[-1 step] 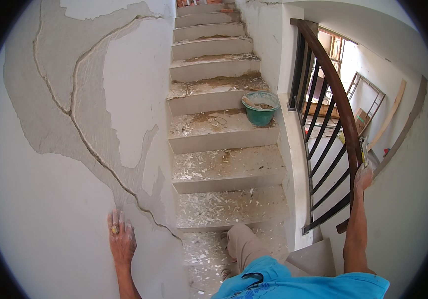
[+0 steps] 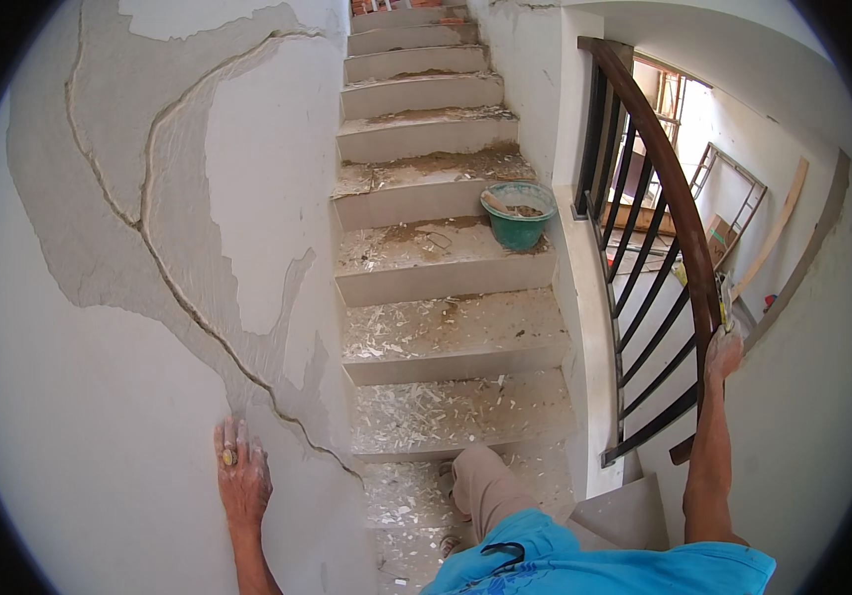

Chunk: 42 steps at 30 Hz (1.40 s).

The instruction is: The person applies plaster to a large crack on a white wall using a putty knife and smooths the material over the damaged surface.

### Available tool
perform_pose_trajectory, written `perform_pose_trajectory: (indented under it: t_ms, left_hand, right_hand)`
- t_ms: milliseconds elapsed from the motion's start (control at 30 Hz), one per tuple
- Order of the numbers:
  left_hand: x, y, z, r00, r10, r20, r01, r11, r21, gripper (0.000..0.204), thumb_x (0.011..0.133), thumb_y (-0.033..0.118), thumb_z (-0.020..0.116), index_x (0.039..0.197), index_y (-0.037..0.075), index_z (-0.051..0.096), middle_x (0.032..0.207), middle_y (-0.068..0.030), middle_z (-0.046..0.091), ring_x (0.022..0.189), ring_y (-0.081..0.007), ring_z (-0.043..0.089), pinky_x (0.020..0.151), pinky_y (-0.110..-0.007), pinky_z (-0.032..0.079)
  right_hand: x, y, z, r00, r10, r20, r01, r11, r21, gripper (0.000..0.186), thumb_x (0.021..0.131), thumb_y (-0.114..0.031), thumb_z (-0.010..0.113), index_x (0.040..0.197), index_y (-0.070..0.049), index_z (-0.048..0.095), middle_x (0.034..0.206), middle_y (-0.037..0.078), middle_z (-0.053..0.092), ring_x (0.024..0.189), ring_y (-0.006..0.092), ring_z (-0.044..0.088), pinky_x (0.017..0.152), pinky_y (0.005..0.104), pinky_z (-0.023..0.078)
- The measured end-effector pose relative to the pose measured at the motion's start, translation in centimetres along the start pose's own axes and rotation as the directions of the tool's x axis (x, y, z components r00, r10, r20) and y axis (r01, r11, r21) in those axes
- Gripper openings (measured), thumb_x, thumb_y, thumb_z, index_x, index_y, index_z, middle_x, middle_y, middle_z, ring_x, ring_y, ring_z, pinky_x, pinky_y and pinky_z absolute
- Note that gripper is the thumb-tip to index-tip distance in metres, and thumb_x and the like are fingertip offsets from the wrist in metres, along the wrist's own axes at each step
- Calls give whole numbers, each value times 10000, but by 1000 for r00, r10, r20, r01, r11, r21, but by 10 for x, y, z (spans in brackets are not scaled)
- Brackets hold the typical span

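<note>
My left hand (image 2: 241,471) rests against the white wall (image 2: 79,397) with its fingers extended and dusted with white, a yellowish band on one of them. Above it, a branching groove (image 2: 193,307) runs through a rough grey patch of bare plaster. On the right, my right hand (image 2: 723,349) is closed at the dark wooden handrail (image 2: 685,208), around a small silver and yellow tool (image 2: 727,303) whose exact shape I cannot make out. Whether it also grips the rail is unclear.
A staircase (image 2: 454,331) rises ahead, strewn with white flakes and dirt. A green bucket (image 2: 517,230) with a tool in it stands on a step by the right edge. Black balusters (image 2: 649,297) line the railing. Beyond lie a leaning metal frame (image 2: 755,203) and a wooden board (image 2: 783,223).
</note>
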<state>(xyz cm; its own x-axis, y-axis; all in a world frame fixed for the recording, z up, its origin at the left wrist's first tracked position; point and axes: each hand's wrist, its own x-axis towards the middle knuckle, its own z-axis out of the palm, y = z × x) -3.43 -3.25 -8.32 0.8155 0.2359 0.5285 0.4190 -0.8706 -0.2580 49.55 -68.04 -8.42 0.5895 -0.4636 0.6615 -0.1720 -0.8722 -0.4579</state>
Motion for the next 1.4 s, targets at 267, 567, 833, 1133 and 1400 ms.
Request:
perform_pose_trajectory:
  t_ms: [267,567,833,1133,1400]
  left_hand:
    - [1,1,1,1000,-6,-28,6,1000,-11,118,893,3,636,946,-85,693,1390,-249,575,1438,-443,406,1256,-554,267]
    - [-1,0,0,1000,-11,2,11,1000,-17,104,883,-2,647,933,-86,680,1383,-246,568,1419,-463,419,1241,-570,287]
    - [-3,-1,2,1000,-11,-5,11,1000,-5,120,871,-2,652,956,-84,677,1391,-247,560,1423,-461,409,1240,-572,286]
    - [-5,-3,6,1000,-7,-8,7,1000,-1,142,865,9,663,980,-71,684,1390,-243,569,1436,-456,395,1242,-573,281]
    - [-3,-1,2,1000,2,-18,-2,1000,9,134,839,-14,643,958,-57,685,1362,-257,581,1398,-455,438,1227,-577,310]
  right_hand:
    - [3,10,11,1000,2,-23,-2,1000,3,385,949,-251,635,1270,-40,664,1084,230,715,1002,438,666,867,513,516]
    - [4,14,13,1000,5,-25,-4,999,48,388,939,-215,642,1272,-18,651,1101,244,706,1011,443,666,874,508,517]
    - [1,2,8,1000,9,-4,-8,998,59,377,947,-206,640,1275,-20,648,1110,237,706,1013,437,668,876,501,519]
    - [3,10,12,999,38,34,-39,999,13,377,953,-226,639,1273,-28,651,1120,235,704,1015,432,669,878,503,519]
    - [11,27,30,1000,-3,10,3,999,-35,378,957,-248,636,1271,-41,657,1086,241,714,978,445,681,848,504,532]
